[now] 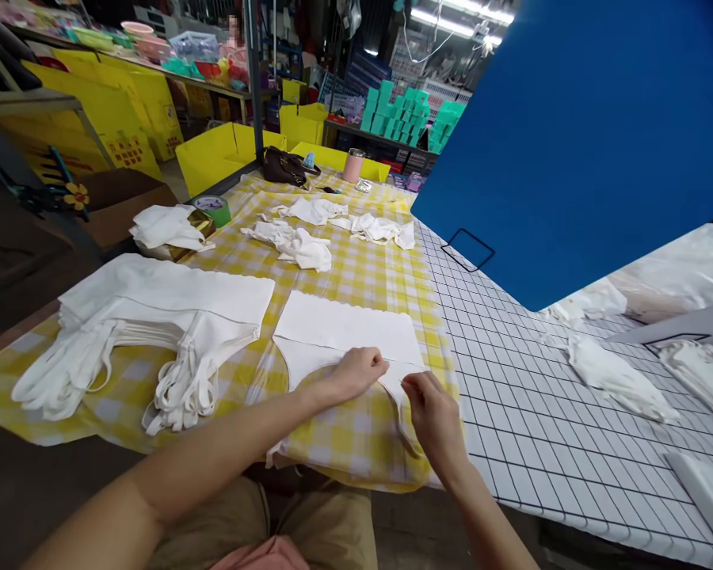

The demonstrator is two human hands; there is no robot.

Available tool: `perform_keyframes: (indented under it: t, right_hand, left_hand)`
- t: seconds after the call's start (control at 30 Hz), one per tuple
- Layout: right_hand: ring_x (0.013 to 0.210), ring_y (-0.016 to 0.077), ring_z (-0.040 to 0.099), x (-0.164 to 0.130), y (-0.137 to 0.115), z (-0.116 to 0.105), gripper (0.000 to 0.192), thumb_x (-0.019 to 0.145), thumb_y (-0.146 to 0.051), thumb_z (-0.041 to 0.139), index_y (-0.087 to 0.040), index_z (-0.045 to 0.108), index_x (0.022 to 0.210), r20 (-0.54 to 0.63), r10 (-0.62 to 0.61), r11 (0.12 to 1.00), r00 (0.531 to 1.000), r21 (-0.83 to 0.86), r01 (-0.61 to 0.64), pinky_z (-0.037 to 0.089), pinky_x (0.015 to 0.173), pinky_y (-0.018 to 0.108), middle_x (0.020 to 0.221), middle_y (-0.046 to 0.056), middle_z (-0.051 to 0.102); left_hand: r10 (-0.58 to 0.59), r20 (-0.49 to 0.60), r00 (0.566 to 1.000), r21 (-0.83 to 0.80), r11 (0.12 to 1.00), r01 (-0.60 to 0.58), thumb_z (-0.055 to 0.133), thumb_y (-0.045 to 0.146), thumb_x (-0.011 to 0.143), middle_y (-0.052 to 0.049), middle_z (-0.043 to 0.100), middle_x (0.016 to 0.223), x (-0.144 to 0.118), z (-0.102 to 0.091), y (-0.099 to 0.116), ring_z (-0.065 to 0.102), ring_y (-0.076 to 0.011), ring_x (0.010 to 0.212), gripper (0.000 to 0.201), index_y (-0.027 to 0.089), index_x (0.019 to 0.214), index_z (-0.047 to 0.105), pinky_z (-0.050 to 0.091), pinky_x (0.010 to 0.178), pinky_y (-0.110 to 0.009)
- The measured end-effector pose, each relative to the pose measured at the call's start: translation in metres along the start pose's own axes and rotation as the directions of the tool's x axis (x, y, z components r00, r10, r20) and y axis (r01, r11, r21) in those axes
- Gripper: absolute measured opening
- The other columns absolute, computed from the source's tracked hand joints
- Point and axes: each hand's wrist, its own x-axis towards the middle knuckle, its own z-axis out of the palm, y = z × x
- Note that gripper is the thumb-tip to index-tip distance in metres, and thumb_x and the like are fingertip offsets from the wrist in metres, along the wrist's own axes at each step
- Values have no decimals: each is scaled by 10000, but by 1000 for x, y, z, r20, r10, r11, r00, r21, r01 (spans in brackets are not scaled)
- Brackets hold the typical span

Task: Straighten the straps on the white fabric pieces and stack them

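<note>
A white strappy camisole top (345, 321) lies flat in front of me, its scalloped edge away from me and its straps toward me. My left hand (361, 372) rests on its middle with the fingers curled together, pinching the cloth near the seam. At the top's right side my right hand (432, 404) is closed, thumb and fingertips pressed together on the cloth edge by the strap. To the left sits a neat stack of white camisole tops (166, 293), with straps bunched at its near side. Several crumpled white tops (303, 245) lie farther back.
A yellow checked cloth (356, 443) covers this table; a white gridded table (511, 443) adjoins on the right. A large blue board (570, 142) hangs over the right side. Green tape (214, 209), a dark bag (285, 166) and a pink cup (353, 165) stand farther off.
</note>
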Motion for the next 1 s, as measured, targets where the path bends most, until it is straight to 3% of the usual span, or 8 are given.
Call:
perform_keyframes:
  t: [0.07,0.17,0.4,0.47,0.6,0.7,1.0]
  right_hand:
    - [578,152,519,14,11,3,239,812,-377,434,-197,544,702,25,121,990,992,69,-122,375,559,261,671,38,597]
    - [559,160,499,37,24,11,270,741,-442,484,-190,558,677,97,272,942,957,177,-286,368,554,275,613,31,593]
    - [589,160,491,60,34,33,265,671,-428,505,-175,574,636,175,293,905,940,265,-332,384,563,276,602,26,582]
    - [603,162,493,60,34,34,264,663,-426,514,-172,576,633,184,299,898,936,279,-342,388,568,275,613,29,586]
    - [607,160,496,60,35,33,282,671,-442,536,-166,590,651,204,300,886,932,302,-351,388,563,269,631,32,591]
    - [579,152,487,61,35,34,299,682,-462,548,-167,601,677,214,282,887,935,314,-339,380,541,266,624,30,591]
    - [624,168,517,72,27,43,276,678,-446,542,-189,641,677,184,162,932,969,293,-212,400,621,297,687,46,641]
  left_hand:
    - [165,-126,978,304,945,-121,528,274,817,-38,611,865,12,-2,-7,537,-186,861,144,149,857,587,387,785,-315]
    - [340,-68,938,581,777,-240,614,315,786,-80,582,1034,28,-1,-16,496,-230,1005,245,137,953,594,369,849,-346]
    - [451,113,885,742,554,-377,487,202,866,-92,605,892,46,2,-26,527,-213,903,174,116,836,635,396,760,-333]
    - [459,94,883,727,574,-376,483,176,861,-81,609,887,47,2,-28,526,-210,909,175,126,825,647,403,761,-332]
    - [406,-25,914,609,731,-308,535,230,840,-44,613,910,47,1,-31,510,-192,947,148,189,854,677,416,785,-311]
    - [359,-58,931,529,802,-276,544,252,834,-31,616,909,48,1,-32,505,-187,944,154,217,864,691,418,801,-309]
    - [281,-44,959,465,855,-229,519,246,820,-36,617,895,52,-3,-29,494,-195,941,197,211,910,691,423,803,-305]
